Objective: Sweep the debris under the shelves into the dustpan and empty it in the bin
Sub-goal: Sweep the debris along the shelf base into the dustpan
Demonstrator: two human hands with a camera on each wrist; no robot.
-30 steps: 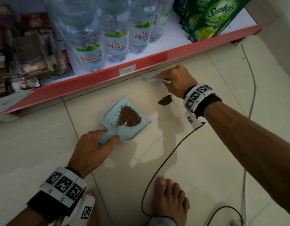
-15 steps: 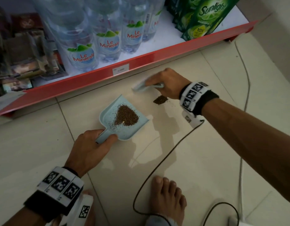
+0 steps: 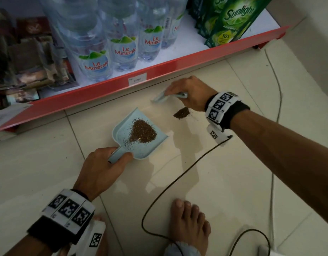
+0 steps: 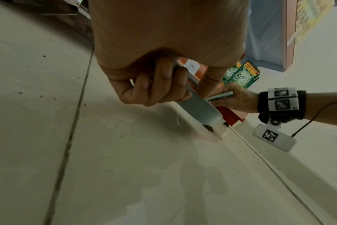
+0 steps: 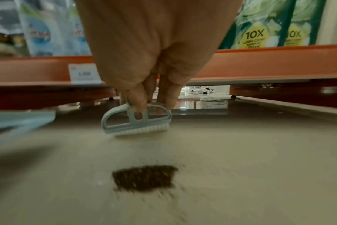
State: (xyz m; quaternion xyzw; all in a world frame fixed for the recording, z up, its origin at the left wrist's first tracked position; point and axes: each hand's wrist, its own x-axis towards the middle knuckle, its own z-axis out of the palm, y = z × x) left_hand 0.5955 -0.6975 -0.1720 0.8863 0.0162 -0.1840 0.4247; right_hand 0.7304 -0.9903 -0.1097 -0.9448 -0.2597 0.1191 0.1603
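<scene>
A light blue dustpan (image 3: 122,130) lies on the tiled floor with a brown debris pile (image 3: 142,133) in it. My left hand (image 3: 106,163) grips its handle (image 4: 198,109). A smaller debris heap (image 3: 181,113) (image 5: 144,178) lies on the floor to the right of the pan. My right hand (image 3: 189,91) pinches a small light blue brush (image 3: 159,97) (image 5: 137,123) by its handle, bristles down on the floor near the red shelf edge (image 3: 159,71), beyond the heap.
Water bottles (image 3: 122,48) and green Sunlight pouches (image 3: 231,21) stand on the low shelf. A black cable (image 3: 178,178) loops across the floor beside my bare foot (image 3: 189,228). A thin wire (image 3: 277,85) runs along the right. More specks lie under the shelf (image 5: 217,102).
My right hand has carried the brush leftward along the shelf edge, past the small heap. The dustpan and my left hand have stayed in place.
</scene>
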